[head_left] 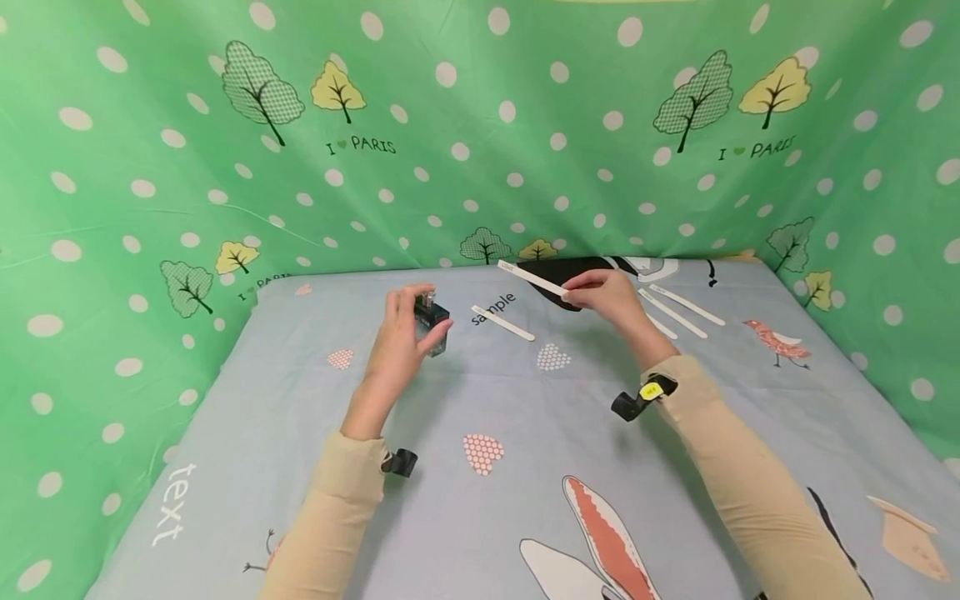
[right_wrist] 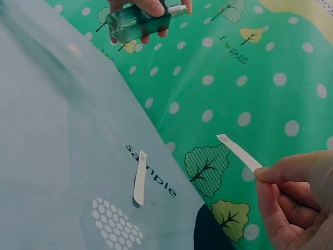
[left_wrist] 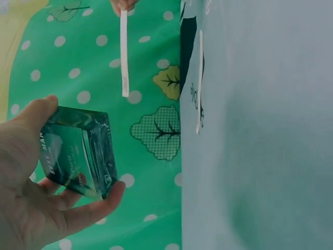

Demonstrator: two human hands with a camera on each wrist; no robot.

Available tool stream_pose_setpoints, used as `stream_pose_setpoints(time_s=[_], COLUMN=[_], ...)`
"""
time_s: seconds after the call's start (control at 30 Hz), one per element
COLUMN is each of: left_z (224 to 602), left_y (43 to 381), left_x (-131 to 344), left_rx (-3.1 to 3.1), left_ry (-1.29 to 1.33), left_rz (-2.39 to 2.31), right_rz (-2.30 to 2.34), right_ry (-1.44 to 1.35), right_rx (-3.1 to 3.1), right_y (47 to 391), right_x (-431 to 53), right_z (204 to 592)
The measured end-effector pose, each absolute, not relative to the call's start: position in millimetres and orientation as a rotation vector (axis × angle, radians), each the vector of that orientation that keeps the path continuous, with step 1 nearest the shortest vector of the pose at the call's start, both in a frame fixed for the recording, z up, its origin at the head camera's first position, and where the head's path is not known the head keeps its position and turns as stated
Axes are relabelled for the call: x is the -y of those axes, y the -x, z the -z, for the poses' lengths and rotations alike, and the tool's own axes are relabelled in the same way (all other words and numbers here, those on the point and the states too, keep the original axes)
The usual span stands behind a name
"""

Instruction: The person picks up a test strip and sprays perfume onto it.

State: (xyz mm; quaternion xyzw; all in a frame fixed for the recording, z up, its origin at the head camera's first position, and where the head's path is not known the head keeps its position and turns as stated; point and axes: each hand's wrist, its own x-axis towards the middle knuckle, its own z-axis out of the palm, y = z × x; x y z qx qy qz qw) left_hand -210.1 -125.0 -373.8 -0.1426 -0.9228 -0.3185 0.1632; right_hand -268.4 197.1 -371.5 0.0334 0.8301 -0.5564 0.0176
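My left hand (head_left: 393,346) grips a dark teal glass perfume bottle (head_left: 434,327) above the table, a finger up by its silver sprayer (right_wrist: 178,10). In the left wrist view the clear glass bottle (left_wrist: 78,148) sits between thumb and fingers. Across from it, my right hand (head_left: 611,300) pinches one end of a white paper test strip (head_left: 531,277), whose printed far end (right_wrist: 223,138) points toward the bottle's side. The strip and bottle are apart. Below them, a second paper strip (head_left: 504,323) lies on the cloth over the printed word "sample".
Several more white strips (head_left: 678,312) lie side by side beyond my right wrist. A grey-blue printed cloth (head_left: 450,533) covers the table. Green dotted curtain (head_left: 480,183) stands along the back edge and sides. Each wrist wears a small black camera mount (head_left: 633,406).
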Motion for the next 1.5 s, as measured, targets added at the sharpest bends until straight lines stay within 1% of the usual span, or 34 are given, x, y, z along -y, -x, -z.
stream_pose_setpoints(time_s=[0.63,1.1,1.5], left_z=[377.1,379.6,379.9], left_y=[210.2,211.5,211.7], left_x=[129.8,130.4,130.6], left_rx=[2.645,2.640,2.631], left_ry=[0.452,0.453,0.455], left_rz=[0.908,0.893,0.893], right_rz=[1.853,1.830,1.866], right_ry=[-0.192,-0.305,-0.332], right_rx=[-2.527,-2.518,-2.488], right_y=[260.1,247.1,241.3], right_x=[-240.3,-271.4,-291.6], right_z=[378.2,390.2,407.5])
